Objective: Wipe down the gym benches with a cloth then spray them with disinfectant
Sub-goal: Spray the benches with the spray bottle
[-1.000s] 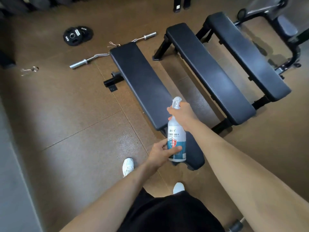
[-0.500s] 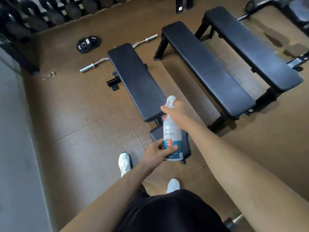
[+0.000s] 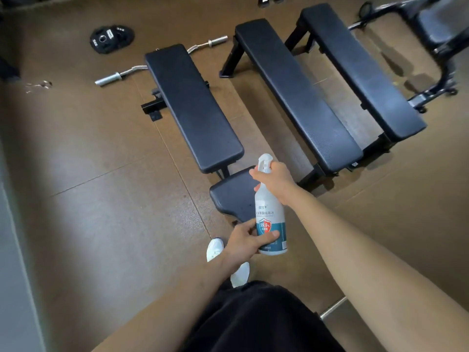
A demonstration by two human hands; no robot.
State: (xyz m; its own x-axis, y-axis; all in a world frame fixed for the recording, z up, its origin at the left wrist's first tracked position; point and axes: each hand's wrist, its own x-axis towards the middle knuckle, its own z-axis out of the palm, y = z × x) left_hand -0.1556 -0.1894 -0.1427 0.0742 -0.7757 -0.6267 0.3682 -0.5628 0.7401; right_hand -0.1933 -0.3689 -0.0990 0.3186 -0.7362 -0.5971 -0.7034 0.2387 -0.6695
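Seen from above: right hand (image 3: 275,181) wraps the neck of a white spray bottle (image 3: 270,212), finger prob. at the trigger; left hand (image 3: 247,241) grips its base, likely to steady aim; nozzle points twd the nearest bench (image 3: 193,105); two more benches (image 3: 299,95) lie alongside, right; no cloth visible.
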